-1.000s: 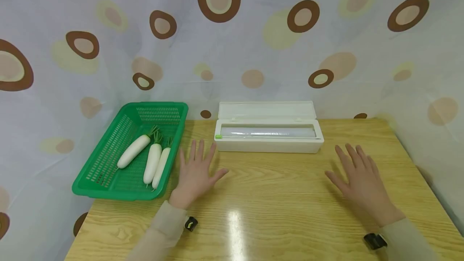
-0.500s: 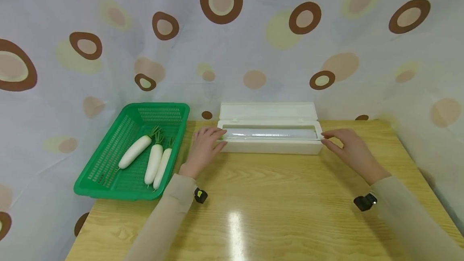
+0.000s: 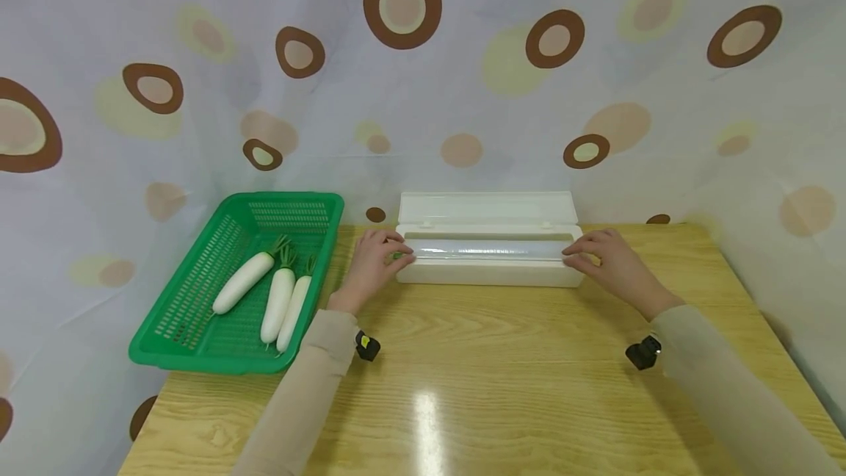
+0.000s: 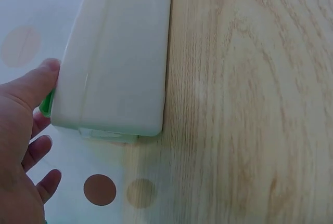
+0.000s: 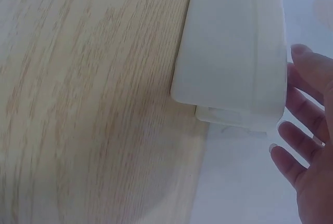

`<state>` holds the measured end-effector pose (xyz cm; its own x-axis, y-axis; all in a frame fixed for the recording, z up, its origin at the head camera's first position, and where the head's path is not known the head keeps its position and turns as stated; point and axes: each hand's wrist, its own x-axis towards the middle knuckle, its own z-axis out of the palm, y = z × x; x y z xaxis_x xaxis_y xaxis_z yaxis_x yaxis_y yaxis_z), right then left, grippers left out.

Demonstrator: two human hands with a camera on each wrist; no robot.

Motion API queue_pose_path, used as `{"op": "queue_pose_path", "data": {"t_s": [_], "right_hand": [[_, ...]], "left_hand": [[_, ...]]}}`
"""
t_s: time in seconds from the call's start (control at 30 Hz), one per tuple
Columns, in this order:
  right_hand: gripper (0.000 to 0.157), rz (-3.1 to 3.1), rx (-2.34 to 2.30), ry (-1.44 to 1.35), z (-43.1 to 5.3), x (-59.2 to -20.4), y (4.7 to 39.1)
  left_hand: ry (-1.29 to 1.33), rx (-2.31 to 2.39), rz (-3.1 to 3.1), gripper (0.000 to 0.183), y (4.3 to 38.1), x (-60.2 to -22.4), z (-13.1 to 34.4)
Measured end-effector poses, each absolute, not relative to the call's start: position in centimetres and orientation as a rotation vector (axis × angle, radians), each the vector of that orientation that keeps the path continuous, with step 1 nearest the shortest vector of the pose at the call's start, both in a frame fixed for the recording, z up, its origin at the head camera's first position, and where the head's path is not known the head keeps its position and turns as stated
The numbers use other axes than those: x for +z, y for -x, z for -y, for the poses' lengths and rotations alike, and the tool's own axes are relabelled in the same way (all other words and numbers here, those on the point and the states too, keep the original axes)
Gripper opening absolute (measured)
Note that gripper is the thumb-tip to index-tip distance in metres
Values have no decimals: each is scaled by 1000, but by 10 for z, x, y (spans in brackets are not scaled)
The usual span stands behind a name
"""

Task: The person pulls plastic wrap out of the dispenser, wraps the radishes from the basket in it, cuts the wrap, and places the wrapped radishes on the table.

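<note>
A long white cling film box stands on the table with its lid raised at the back. Inside lies a shiny roll of cling film, its length stretching between both hands. At the left end my left hand pinches the film's front edge with thumb and index finger. A small green slider shows beside that thumb. My right hand pinches at the film's right end, its other fingers loosely bent. The exact grip of both fingertips is partly hidden behind the box edge in the wrist views.
A green plastic basket stands at the left, close to my left forearm. It holds three white radishes with short green stems. The wooden table meets a patterned cloth behind the box.
Both hands have moved from spread flat over the table to the two ends of the box, their fingers closing there. The right hand has then shifted slightly inward onto the film.
</note>
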<state>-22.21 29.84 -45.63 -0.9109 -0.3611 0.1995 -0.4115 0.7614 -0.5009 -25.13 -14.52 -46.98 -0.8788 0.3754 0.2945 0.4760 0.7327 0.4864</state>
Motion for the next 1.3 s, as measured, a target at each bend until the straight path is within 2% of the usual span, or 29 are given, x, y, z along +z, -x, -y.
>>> {"op": "queue_pose_path", "data": {"t_s": [0.17, 0.4, 0.7, 0.9, 1.2, 1.3], "right_hand": [[12, 2799, 826, -686, -298, -459, 223], [7, 2765, 883, -636, -296, -462, 225], [7, 2714, 798, -645, -289, -467, 228], [10, 2734, 835, -632, -290, -469, 230], [4, 2683, 896, -661, -291, -466, 232], [8, 2678, 916, -612, -290, -464, 232]], "left_hand": [[643, -973, 2761, 21, 252, -473, 145], [600, -1120, 2739, 16, 252, -476, 141], [475, -1125, 2725, 12, 251, -475, 129], [458, -1054, 2751, 14, 251, -474, 125], [444, -1115, 2735, 15, 253, -471, 122], [461, -1168, 2722, 14, 253, -471, 122]]}}
